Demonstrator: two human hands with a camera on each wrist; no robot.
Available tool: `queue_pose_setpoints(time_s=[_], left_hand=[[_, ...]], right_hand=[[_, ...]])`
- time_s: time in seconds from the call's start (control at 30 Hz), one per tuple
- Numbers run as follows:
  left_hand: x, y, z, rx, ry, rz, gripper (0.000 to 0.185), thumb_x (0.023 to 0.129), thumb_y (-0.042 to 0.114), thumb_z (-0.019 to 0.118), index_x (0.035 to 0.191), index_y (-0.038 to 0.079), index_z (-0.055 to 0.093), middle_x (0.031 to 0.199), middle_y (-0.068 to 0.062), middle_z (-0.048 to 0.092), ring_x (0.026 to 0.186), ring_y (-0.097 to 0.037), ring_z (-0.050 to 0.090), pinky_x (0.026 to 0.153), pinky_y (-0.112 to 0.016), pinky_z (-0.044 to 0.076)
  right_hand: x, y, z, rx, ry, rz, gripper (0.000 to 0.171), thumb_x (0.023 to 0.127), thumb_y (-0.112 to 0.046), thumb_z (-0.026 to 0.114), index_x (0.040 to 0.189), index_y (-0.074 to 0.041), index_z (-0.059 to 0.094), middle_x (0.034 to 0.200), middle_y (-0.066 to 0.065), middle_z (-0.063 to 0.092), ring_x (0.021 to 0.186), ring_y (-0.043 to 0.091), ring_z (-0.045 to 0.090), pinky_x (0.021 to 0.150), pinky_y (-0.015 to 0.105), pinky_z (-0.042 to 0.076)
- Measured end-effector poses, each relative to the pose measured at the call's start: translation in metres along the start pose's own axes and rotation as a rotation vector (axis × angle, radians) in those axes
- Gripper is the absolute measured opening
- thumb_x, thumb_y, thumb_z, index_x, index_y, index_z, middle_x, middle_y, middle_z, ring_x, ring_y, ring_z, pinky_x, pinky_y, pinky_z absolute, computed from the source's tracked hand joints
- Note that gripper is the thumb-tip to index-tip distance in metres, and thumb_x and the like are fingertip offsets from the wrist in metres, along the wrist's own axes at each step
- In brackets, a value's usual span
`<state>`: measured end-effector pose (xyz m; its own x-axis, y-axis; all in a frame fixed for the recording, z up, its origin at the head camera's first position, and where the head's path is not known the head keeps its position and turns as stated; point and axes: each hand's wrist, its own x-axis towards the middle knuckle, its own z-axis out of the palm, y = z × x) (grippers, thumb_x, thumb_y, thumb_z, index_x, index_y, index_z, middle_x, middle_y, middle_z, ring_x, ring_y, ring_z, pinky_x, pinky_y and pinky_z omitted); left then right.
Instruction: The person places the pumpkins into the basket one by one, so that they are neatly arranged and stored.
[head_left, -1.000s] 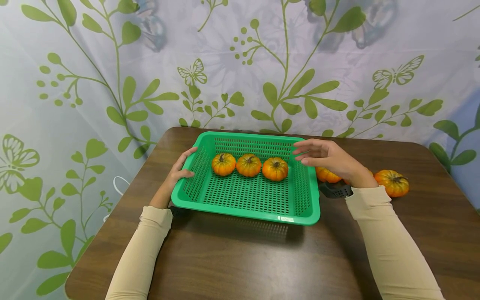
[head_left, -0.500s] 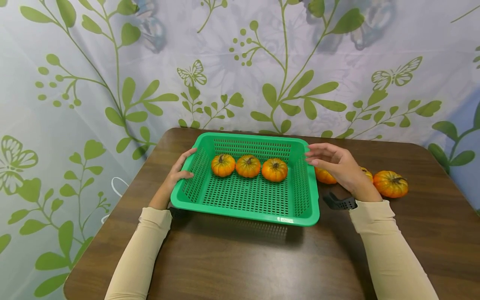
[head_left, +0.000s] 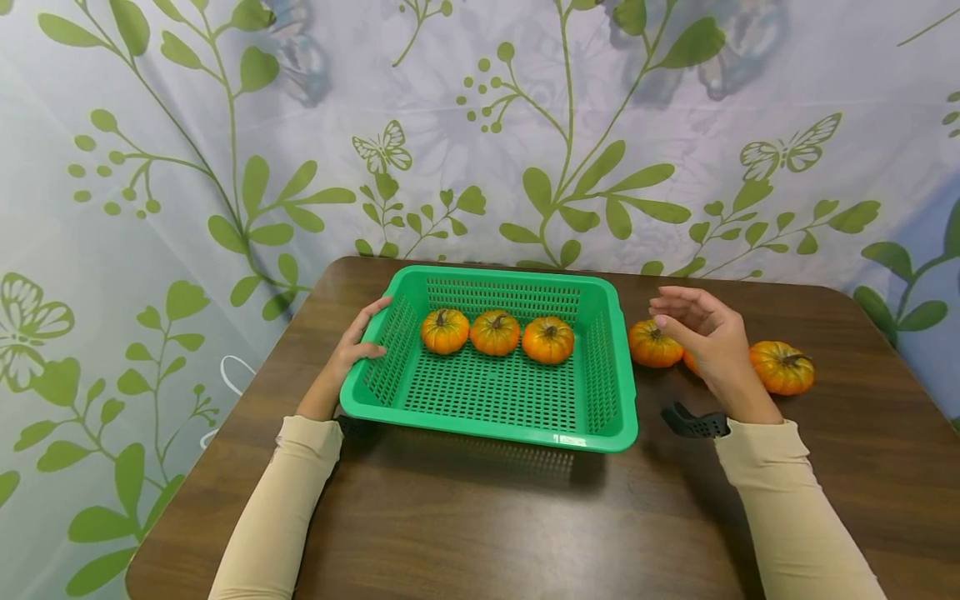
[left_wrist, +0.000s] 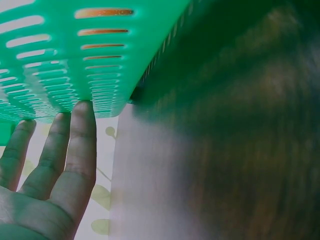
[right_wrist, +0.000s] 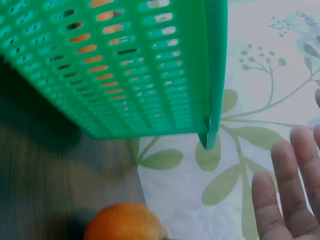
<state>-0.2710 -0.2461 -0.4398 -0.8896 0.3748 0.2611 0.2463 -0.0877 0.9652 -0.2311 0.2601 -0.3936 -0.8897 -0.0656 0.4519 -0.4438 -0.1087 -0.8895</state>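
green basket (head_left: 480, 429), pale rim mark (head_left: 570, 439) illegible, is gripped by left hand (head_left: 354, 343), right hand (head_left: 708, 332) loose and apart.

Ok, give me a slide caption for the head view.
Left hand grips a green basket of three pumpkins while the right hand hovers near more pumpkins.

Head view faces forward, down; close wrist views share basket (head_left: 491, 390).

Dark brown wood-grain bench (head_left: 450, 525), rounded far corners, soft light glare (head_left: 525, 533) on the near half. Pale cloth backdrop (head_left: 450, 108) along far side and left, lightly creased, green leaf and butterfly prints, bluer at far right. White cord (head_left: 223, 371) looped beside the bench's left edge.
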Motion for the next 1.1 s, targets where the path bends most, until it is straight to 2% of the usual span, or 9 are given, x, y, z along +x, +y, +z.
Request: queue_pose_setpoints(time_s=[0.23,0.57,0.77,1.0,1.1], left_hand=[[0.001,0.0,0.0,0.0,0.001,-0.002,0.08,0.08,-0.005,0.045,0.157,0.009,0.026,0.153,-0.019,0.026,0.121,-0.025,0.044,0.089,-0.026,0.047],[0.002,-0.001,0.0,-0.013,0.004,0.023,0.078,0.08,-0.005,0.046,0.155,0.011,0.031,0.151,-0.016,0.029,0.121,-0.023,0.046,0.091,-0.026,0.047],[0.0,0.002,0.001,-0.027,-0.005,0.017,0.077,0.082,-0.005,0.045,0.156,0.01,0.029,0.15,-0.018,0.029,0.121,-0.024,0.046,0.091,-0.026,0.047],[0.0,0.002,0.0,-0.028,-0.007,0.004,0.077,0.082,-0.004,0.045,0.156,0.01,0.028,0.152,-0.02,0.028,0.123,-0.024,0.045,0.092,-0.026,0.047],[-0.001,0.001,0.0,-0.025,-0.01,-0.001,0.077,0.082,-0.004,0.045,0.156,0.012,0.029,0.152,-0.021,0.026,0.121,-0.025,0.046,0.089,-0.027,0.049]], right_hand=[[-0.007,0.0,-0.011,-0.056,0.104,-0.075,0.04,0.087,0.014,0.064,0.127,0.009,0.06,0.109,0.007,0.071,0.099,0.017,0.067,0.087,0.02,0.05],[-0.018,0.0,-0.028,-0.257,0.281,-0.068,0.045,0.082,0.012,0.07,0.126,0.004,0.064,0.112,0.006,0.069,0.099,0.015,0.064,0.085,0.016,0.049],[-0.021,0.001,-0.039,-0.339,0.367,-0.115,0.049,0.078,0.016,0.072,0.126,0.006,0.063,0.115,0.01,0.067,0.101,0.014,0.062,0.089,0.017,0.048],[-0.026,0.006,-0.054,-0.53,0.434,-0.165,0.051,0.077,0.013,0.075,0.126,0.007,0.063,0.118,0.0,0.067,0.11,0.01,0.061,0.095,0.018,0.045],[-0.03,0.007,-0.06,-0.533,0.472,-0.153,0.051,0.076,0.013,0.075,0.126,0.007,0.063,0.118,0.0,0.067,0.111,0.009,0.061,0.095,0.018,0.044]])
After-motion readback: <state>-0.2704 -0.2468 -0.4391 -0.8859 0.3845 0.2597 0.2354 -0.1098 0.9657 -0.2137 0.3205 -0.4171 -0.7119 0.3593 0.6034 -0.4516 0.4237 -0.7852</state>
